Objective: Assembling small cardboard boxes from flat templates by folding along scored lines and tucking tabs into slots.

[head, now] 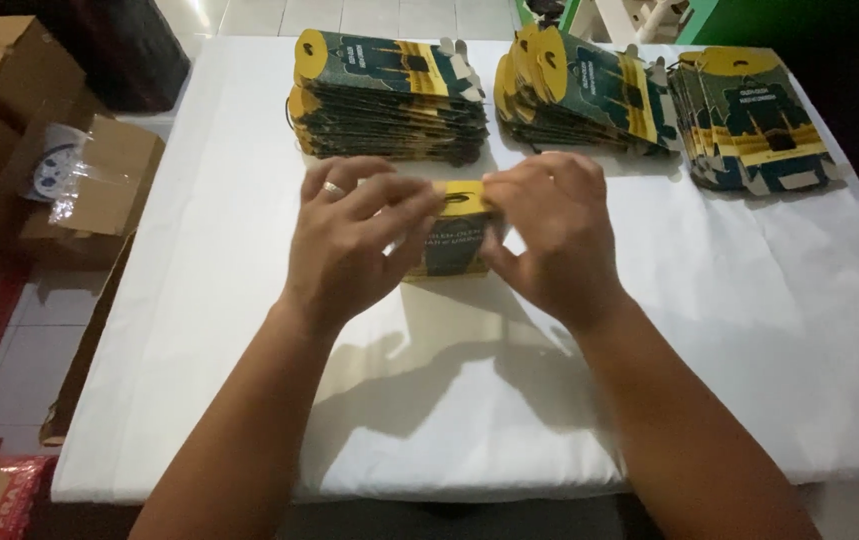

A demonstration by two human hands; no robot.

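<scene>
carton (454, 245) between left hand (349, 245), right hand (554, 235)

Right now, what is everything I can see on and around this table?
Flat printed cardboard cutouts: three stacks, dark green and yellow, along the table's far edge, left, middle, right.
Single cardboard piece: one, green with yellow top, table centre, held by both hands.
Table cover: one, white.
Cardboard boxes: several, brown, on the floor at left.
Clear plastic bag: one, on a box.
Ring: one, on the left hand.
Left hand, right hand: fingers pinch the piece.
</scene>
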